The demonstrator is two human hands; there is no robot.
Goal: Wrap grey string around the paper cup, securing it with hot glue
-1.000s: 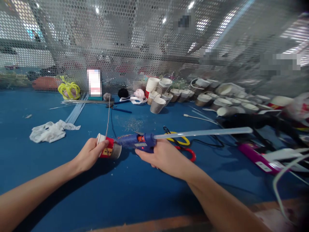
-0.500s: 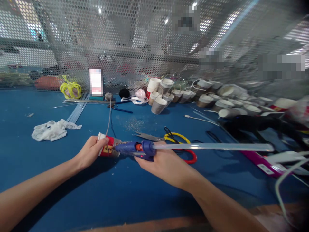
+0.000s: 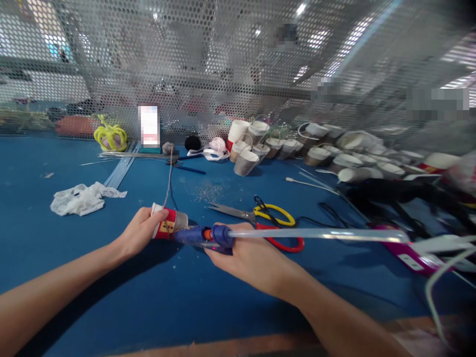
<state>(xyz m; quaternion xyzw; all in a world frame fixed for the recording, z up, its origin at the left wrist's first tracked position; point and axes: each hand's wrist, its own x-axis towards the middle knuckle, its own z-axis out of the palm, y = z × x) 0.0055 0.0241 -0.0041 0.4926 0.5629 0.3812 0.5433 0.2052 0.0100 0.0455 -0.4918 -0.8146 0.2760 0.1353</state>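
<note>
A worker's left hand [image 3: 139,232] holds a red-and-white paper cup [image 3: 169,226] tipped on its side over a blue tabletop [image 3: 148,297], the fingers pinching the cup near its white rim, thumb across the wall that faces me. The right hand [image 3: 253,255] closes its fingers around a blue hot glue gun [image 3: 195,237], the nozzle end at the lower side of the cup; from where I stand, I cannot tell whether the tip touches the paper. A long, translucent glue stick [image 3: 316,235] juts from the back of the gun, passing in front of the red loop of a pair of scissors [image 3: 255,214] whose other loop is yellow. A grey yarn strand [image 3: 169,184] runs from the cup to a grey yarn ball [image 3: 168,148] at the rear, near a black ball [image 3: 192,143] and a pale pink one. White lace [image 3: 80,199] lies crumpled at left, small cups with handles [image 3: 246,162] crowd the back right, and a purple power strip [image 3: 411,260] sits at far right, before a perforated metal screen [image 3: 178,59]
</note>
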